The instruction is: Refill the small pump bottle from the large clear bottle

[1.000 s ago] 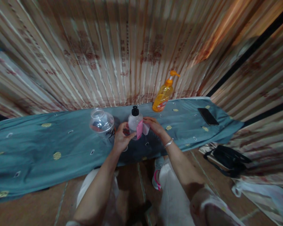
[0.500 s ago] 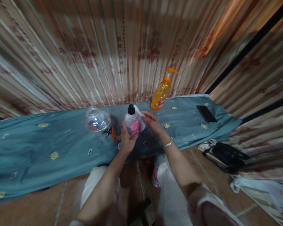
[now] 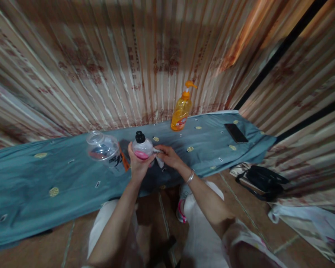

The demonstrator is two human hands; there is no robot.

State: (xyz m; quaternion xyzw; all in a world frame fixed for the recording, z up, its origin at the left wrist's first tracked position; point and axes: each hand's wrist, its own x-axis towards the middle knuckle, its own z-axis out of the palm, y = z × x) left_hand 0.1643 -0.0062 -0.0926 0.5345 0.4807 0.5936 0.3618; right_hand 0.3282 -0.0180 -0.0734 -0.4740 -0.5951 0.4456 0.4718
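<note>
My left hand (image 3: 139,165) is wrapped around a clear bottle (image 3: 143,146) with a black cap and a pink label, holding it tilted over the cloth-covered table. My right hand (image 3: 169,156) pinches a thin white sheet (image 3: 159,162) that looks like tissue, against the bottle's right side. Part of the sheet hangs below the fingers, and the lower bottle is hidden by my left hand. Just left of them is a large clear plastic jug (image 3: 104,149) with dark lettering and an orange part.
Behind, an orange pump bottle (image 3: 181,111) stands near the curtain (image 3: 145,56). A black phone (image 3: 236,133) lies toward the right end of the teal tablecloth (image 3: 80,197). On the floor at right sits a black bag (image 3: 264,180).
The bottle has turned and tilted in my left hand, so less of its pink label shows. My right hand has lowered the white sheet along its side. The whole view has shifted slightly.
</note>
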